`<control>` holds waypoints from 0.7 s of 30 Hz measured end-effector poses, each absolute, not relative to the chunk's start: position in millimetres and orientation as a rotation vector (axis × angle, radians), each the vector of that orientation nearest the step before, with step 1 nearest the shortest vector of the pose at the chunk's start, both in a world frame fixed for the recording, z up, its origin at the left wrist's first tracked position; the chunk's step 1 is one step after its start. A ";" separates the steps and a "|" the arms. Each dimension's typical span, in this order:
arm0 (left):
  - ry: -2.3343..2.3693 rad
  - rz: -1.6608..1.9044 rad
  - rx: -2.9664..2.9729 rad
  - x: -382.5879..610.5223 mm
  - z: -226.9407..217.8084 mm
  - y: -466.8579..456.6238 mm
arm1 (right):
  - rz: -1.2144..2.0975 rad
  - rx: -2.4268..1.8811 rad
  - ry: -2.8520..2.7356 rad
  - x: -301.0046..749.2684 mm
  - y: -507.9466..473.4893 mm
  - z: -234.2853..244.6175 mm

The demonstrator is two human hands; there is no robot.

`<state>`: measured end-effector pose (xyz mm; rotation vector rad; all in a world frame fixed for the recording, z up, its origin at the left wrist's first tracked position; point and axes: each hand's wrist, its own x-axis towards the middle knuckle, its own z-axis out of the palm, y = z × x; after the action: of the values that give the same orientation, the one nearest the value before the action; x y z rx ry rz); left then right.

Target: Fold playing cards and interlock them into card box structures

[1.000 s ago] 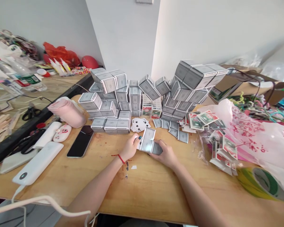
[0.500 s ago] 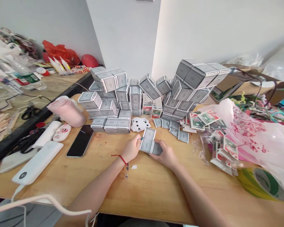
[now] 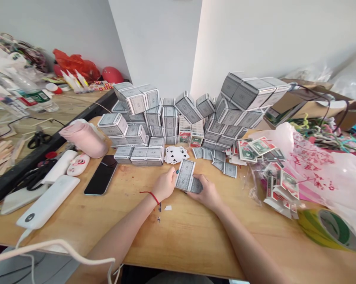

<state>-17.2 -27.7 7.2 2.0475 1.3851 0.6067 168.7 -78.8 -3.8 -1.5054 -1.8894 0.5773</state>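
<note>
Head view: starting well out to the left of our left hand (image 3: 165,184), we see a white power bank (image 3: 49,201), then a dark phone (image 3: 102,175) lying nearer to it on the table (image 3: 190,236). The left hand pinches the near-left edge of a grey patterned card box (image 3: 186,176), thumb and fingertips closed on it. The box stands tilted between both hands, just this side of a fan of loose cards (image 3: 175,154) and the wall of stacked boxes (image 3: 154,118) beyond. Our right hand (image 3: 206,193) curls around the box's lower right end, fingers wrapped under it. We judge the box to be light, thin cardboard, smooth and easy to dent, so it is best gripped by its narrow edges rather than squeezed on its broad faces. Well off to the right of that hand lie a pink plastic bag (image 3: 311,165) and a tape roll (image 3: 328,228).
</note>
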 end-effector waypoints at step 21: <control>1.367 0.720 1.869 -24.2 7.3 -21.1 | 0.605 -1.539 -1.885 169.6 -77.0 -5.0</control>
<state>-24.2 -21.1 7.3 1.8690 1.3667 0.7195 169.6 -77.0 -5.0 -1.5390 -1.8845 0.6054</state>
